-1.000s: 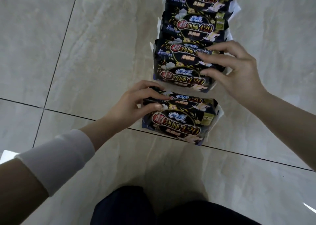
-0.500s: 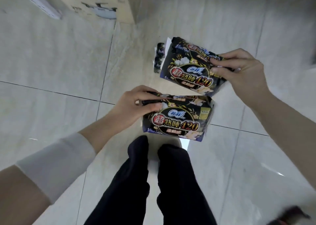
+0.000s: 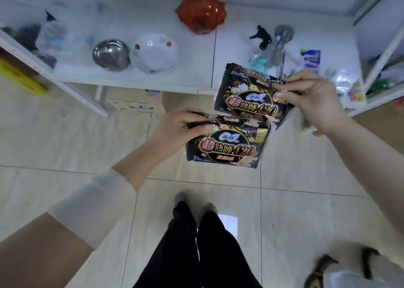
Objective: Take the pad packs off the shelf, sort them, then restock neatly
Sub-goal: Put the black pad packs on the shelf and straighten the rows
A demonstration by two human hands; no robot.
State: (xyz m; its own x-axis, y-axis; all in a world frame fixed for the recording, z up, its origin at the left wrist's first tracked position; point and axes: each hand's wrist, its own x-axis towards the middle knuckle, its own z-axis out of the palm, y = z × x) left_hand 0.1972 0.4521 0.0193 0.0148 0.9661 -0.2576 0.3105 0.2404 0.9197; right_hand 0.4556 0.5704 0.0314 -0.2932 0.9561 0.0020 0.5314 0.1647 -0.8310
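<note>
Before the white shelf (image 3: 175, 78) and above the tiled floor (image 3: 306, 178) hang two glossy black pad packs with gold flowers and red-gold "420" print, the lower pack (image 3: 227, 150) pinched at its top edge by the left hand (image 3: 181, 128), the tilted upper pack (image 3: 247, 99) by the right hand (image 3: 314, 97).

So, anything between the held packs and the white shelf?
Nothing hangs in between. But the shelf is crowded: a spray bottle sits just beyond the upper pack in the right hand; a steel bowl and white bowl lie up-left of the lower pack in the left hand.
</note>
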